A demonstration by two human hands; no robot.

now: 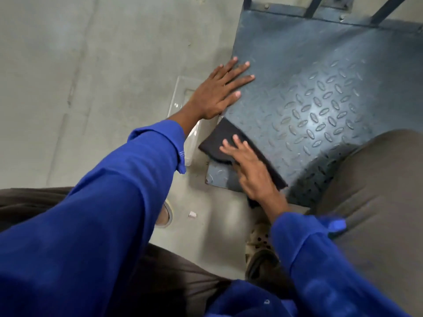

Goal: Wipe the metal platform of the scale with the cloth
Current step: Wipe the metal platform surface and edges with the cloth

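Observation:
The scale's metal platform (320,92) is a dark grey plate with a raised diamond tread, filling the upper right. A dark cloth (217,143) lies folded over its near left corner. My right hand (249,170) presses flat on the cloth with straight fingers. My left hand (219,90) rests open on the platform's left edge, fingers spread across the metal. Both arms wear blue sleeves.
Grey concrete floor (91,65) spans the left. A clear plastic piece (183,104) lies beside the platform under my left wrist. Dark metal bars (313,8) rise at the platform's far edge. My knee (377,179) overlaps its near right part. A shoe (261,245) stands below.

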